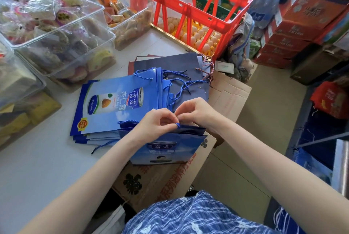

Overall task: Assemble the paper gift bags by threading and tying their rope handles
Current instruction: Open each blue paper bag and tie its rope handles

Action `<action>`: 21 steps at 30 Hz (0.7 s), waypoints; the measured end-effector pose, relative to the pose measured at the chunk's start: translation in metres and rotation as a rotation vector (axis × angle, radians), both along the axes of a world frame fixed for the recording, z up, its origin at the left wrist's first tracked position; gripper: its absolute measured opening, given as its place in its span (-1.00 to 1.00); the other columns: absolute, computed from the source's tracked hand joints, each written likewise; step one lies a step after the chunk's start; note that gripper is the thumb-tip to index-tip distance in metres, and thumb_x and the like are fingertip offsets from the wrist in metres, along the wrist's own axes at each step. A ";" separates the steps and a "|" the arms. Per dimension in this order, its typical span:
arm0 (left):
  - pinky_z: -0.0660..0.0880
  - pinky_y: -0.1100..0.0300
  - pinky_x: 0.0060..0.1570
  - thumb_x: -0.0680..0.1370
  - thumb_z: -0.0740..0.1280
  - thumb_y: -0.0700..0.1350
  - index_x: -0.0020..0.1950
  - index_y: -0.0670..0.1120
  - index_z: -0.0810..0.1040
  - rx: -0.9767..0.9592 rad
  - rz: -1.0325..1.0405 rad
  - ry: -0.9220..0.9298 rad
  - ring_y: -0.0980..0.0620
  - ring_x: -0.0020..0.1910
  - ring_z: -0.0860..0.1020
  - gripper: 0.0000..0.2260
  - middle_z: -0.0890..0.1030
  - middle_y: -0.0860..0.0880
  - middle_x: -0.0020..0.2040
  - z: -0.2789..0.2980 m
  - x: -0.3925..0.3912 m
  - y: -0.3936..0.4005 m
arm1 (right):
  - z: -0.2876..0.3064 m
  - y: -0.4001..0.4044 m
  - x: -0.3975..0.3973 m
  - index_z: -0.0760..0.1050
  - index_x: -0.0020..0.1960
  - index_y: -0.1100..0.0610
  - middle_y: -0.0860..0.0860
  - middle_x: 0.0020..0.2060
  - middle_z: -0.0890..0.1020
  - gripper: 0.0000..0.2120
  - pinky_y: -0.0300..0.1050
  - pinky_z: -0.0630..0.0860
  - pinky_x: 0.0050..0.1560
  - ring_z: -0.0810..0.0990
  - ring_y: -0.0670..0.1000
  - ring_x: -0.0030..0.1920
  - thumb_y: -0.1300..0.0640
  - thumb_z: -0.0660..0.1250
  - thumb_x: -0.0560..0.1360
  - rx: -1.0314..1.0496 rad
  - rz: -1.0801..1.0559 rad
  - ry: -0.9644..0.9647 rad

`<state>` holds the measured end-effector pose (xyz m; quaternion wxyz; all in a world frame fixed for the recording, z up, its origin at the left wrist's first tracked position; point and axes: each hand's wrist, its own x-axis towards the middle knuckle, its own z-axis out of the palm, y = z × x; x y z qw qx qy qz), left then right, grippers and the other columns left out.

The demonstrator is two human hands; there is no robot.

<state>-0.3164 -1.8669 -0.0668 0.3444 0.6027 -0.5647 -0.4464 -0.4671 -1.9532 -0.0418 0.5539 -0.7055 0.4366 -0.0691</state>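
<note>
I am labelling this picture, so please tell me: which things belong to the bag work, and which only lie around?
Part of the job:
- left hand and right hand, pinching the blue rope
- blue gift bag being threaded
- stack of flat blue bags

Lying about:
- red crate of eggs
- clear snack boxes
- cardboard box

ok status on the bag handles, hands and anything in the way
Left hand and right hand both pinching the blue rope at the held bag top edge. Flat bag stack beside it on the table. Nothing blocking.
</note>
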 end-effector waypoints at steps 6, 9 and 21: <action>0.50 0.28 -0.06 0.49 0.39 -0.21 -0.10 -0.10 0.59 0.025 0.123 -0.042 0.02 -0.11 0.60 -0.97 0.64 -0.08 -0.12 -0.005 0.003 -0.008 | -0.004 -0.001 -0.008 0.65 -0.09 0.14 -0.06 -0.23 0.64 -0.93 -0.32 0.50 -0.13 0.58 -0.12 -0.21 0.20 0.39 0.47 -0.353 -0.052 0.162; 0.50 0.26 -0.05 0.49 0.39 -0.20 -0.10 -0.10 0.59 0.037 0.115 -0.043 0.02 -0.09 0.61 -0.98 0.64 -0.08 -0.11 -0.006 0.003 -0.012 | -0.003 0.004 -0.013 0.65 -0.15 0.09 -0.10 -0.29 0.63 -0.97 -0.47 0.43 -0.25 0.55 -0.21 -0.28 0.14 0.44 0.43 -0.315 -0.029 0.132; 0.51 0.26 -0.02 0.49 0.40 -0.18 -0.08 -0.09 0.59 0.023 0.038 -0.047 0.08 -0.09 0.61 -0.96 0.64 -0.03 -0.12 -0.007 0.003 -0.011 | -0.013 0.012 -0.003 0.67 -0.11 0.14 -0.06 -0.33 0.61 -0.89 -0.34 0.37 -0.33 0.49 -0.18 -0.33 0.13 0.38 0.48 -0.167 -0.078 0.134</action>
